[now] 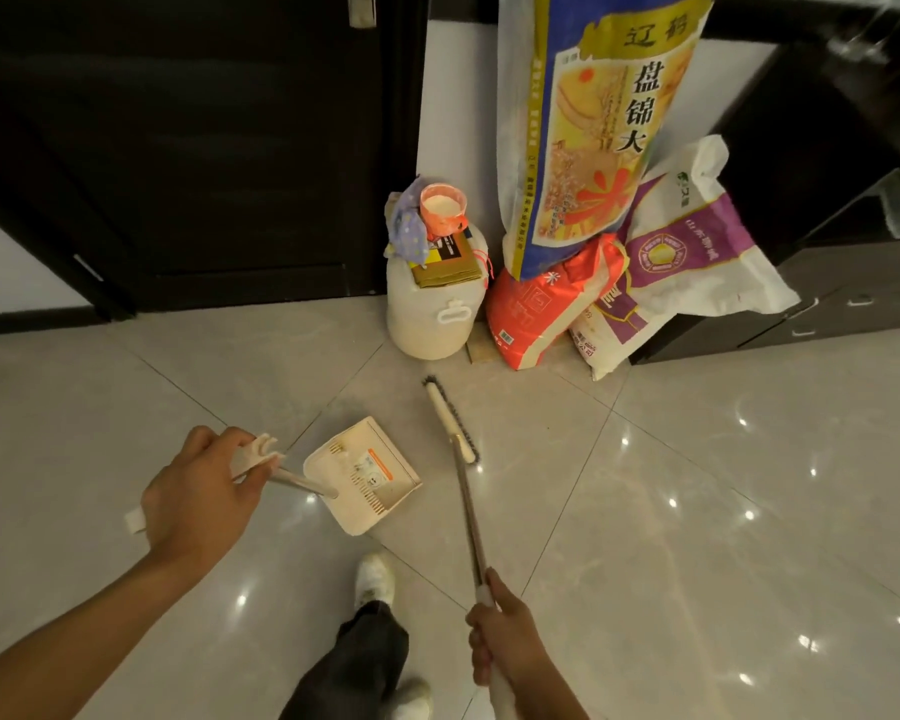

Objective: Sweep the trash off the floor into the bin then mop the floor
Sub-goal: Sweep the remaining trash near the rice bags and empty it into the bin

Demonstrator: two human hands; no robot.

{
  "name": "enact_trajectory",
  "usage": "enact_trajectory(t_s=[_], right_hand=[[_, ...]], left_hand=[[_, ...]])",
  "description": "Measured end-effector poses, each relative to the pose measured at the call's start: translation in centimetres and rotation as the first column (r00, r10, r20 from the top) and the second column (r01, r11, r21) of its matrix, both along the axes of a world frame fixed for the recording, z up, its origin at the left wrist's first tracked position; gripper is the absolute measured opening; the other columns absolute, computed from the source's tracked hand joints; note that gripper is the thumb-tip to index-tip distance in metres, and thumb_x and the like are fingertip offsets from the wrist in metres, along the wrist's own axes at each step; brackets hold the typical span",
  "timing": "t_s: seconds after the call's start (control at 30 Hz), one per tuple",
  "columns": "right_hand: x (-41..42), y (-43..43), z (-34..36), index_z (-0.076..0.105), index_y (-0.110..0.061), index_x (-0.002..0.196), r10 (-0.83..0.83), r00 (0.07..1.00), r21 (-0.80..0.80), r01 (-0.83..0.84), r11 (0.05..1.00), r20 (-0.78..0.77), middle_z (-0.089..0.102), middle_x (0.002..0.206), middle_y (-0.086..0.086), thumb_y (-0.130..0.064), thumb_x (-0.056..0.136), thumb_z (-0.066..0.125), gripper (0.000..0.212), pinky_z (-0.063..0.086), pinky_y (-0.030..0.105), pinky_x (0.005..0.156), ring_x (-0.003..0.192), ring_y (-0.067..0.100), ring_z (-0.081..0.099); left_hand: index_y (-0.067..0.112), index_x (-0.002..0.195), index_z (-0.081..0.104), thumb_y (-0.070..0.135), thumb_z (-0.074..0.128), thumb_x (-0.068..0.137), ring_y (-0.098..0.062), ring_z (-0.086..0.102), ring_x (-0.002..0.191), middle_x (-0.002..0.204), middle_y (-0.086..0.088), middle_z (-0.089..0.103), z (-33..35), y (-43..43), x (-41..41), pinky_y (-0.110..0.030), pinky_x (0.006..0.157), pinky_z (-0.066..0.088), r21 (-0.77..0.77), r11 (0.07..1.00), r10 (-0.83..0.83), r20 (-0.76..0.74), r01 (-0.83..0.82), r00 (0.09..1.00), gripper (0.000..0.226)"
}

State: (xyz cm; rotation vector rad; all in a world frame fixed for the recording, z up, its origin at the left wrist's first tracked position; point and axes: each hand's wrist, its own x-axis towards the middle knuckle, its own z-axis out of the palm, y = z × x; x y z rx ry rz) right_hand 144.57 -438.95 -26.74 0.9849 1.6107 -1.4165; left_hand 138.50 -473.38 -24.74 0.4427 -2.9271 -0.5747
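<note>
My left hand (198, 504) grips the top of the handle of a cream dustpan (362, 475), which rests on the glossy tiled floor with its mouth facing right. My right hand (505, 644) grips the long metal handle of a broom, whose cream head with dark bristles (450, 420) lies on the floor just right of the dustpan. A small white scrap (135, 521) lies on the tiles by my left wrist. A few dark specks show on the tile right of the broom head. No bin or mop is in view.
A white plastic jug (430, 309) topped with a box and an orange cup stands against the wall. Several rice sacks (593, 137) lean beside it. A dark door is at left, dark cabinets (827, 298) at right. My feet in white shoes (375, 579) are below.
</note>
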Motion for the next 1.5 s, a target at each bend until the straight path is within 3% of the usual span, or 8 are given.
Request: enact_trajectory(t_s=[0.17, 0.4, 0.57, 0.8, 1.03, 1.23, 1.37, 1.5], right_hand=[[1.3, 0.5, 0.1, 0.032, -0.028, 0.158, -0.091, 0.995, 0.009, 0.092, 0.996, -0.039, 0.045, 0.052, 0.008, 0.005, 0.096, 0.045, 0.072, 0.036, 0.021, 0.036, 0.035, 0.017, 0.039], [-4.3, -4.9, -3.3, 0.031, -0.022, 0.158, -0.043, 0.994, 0.038, 0.047, 0.998, -0.101, 0.045, 0.059, 0.009, 0.006, 0.098, 0.041, 0.067, 0.039, 0.023, 0.037, 0.04, 0.016, 0.042], [-11.6, -15.1, -8.7, 0.032, -0.019, 0.156, 0.204, 0.971, 0.072, -0.196, 0.978, -0.126, 0.053, 0.065, 0.013, 0.006, 0.096, 0.044, 0.066, 0.046, 0.028, 0.043, 0.045, 0.02, 0.05], [-9.9, -26.6, -9.0, 0.011, -0.036, 0.161, 0.463, 0.886, 0.053, -0.461, 0.886, -0.026, 0.064, 0.088, 0.015, 0.003, 0.097, 0.049, 0.084, 0.051, 0.027, 0.046, 0.041, 0.012, 0.058], [-5.1, -28.9, -4.9, 0.023, -0.032, 0.16, 0.316, 0.948, 0.06, -0.313, 0.948, -0.04, 0.052, 0.067, 0.01, 0.003, 0.096, 0.044, 0.076, 0.045, 0.028, 0.042, 0.044, 0.016, 0.048], [-12.1, -31.3, -8.1, 0.032, -0.024, 0.158, 0.22, 0.962, 0.154, -0.196, 0.969, -0.159, 0.048, 0.062, 0.01, 0.011, 0.097, 0.044, 0.071, 0.038, 0.024, 0.037, 0.035, 0.017, 0.042], [-18.8, -34.3, -11.6, 0.027, -0.021, 0.157, 0.399, 0.911, 0.233, -0.368, 0.9, -0.102, 0.054, 0.071, 0.017, 0.007, 0.097, 0.047, 0.069, 0.047, 0.031, 0.043, 0.05, 0.024, 0.052], [-17.8, -37.0, -11.9, 0.021, -0.021, 0.16, 0.662, 0.749, 0.247, -0.645, 0.723, 0.018, 0.064, 0.085, 0.019, 0.0, 0.096, 0.048, 0.073, 0.054, 0.038, 0.06, 0.062, 0.026, 0.062]], left_hand=[[0.022, 0.092, 0.063, 0.042, 0.077, 0.084, -0.019, 0.049, 0.048, 0.083, 0.003, 0.048, 0.4, -2.5, 1.7, -0.031, 0.048, 0.044, 0.0, 0.999, 0.033, -0.003, -0.033, 0.999, 0.025], [0.026, 0.085, 0.061, 0.048, 0.074, 0.085, -0.015, 0.049, 0.048, 0.081, 0.007, 0.048, -0.9, -7.8, 2.3, -0.024, 0.047, 0.037, 0.024, 0.996, 0.085, 0.021, -0.085, 0.996, 0.025], [0.032, 0.085, 0.058, 0.054, 0.07, 0.086, -0.012, 0.052, 0.053, 0.084, 0.01, 0.048, -2.5, -13.7, 1.8, -0.029, 0.049, 0.047, 0.03, 0.99, 0.138, 0.035, -0.139, 0.99, 0.025], [0.029, 0.087, 0.062, 0.054, 0.073, 0.084, -0.013, 0.052, 0.054, 0.084, 0.01, 0.049, -3.0, -20.3, 1.1, -0.022, 0.049, 0.034, 0.014, 0.993, 0.115, 0.045, -0.116, 0.992, 0.027], [0.028, 0.089, 0.065, 0.04, 0.083, 0.08, -0.008, 0.045, 0.049, 0.082, 0.009, 0.046, -2.3, -25.0, 0.5, -0.019, 0.048, 0.029, 0.019, 0.996, 0.079, 0.097, -0.082, 0.992, 0.024], [0.028, 0.09, 0.066, 0.042, 0.085, 0.077, -0.007, 0.048, 0.05, 0.084, 0.01, 0.05, -1.9, -28.4, 1.4, -0.016, 0.047, 0.028, 0.031, 0.992, 0.117, 0.091, -0.12, 0.989, 0.026], [0.031, 0.089, 0.065, 0.048, 0.082, 0.077, -0.007, 0.049, 0.051, 0.083, 0.012, 0.05, -2.3, -30.9, 2.8, -0.017, 0.047, 0.032, 0.03, 0.984, 0.174, 0.065, -0.176, 0.983, 0.027], [0.03, 0.092, 0.067, 0.045, 0.084, 0.077, -0.007, 0.05, 0.052, 0.085, 0.011, 0.051, -2.2, -32.1, 4.5, -0.018, 0.047, 0.033, 0.018, 0.981, 0.191, 0.068, -0.193, 0.979, 0.027]])
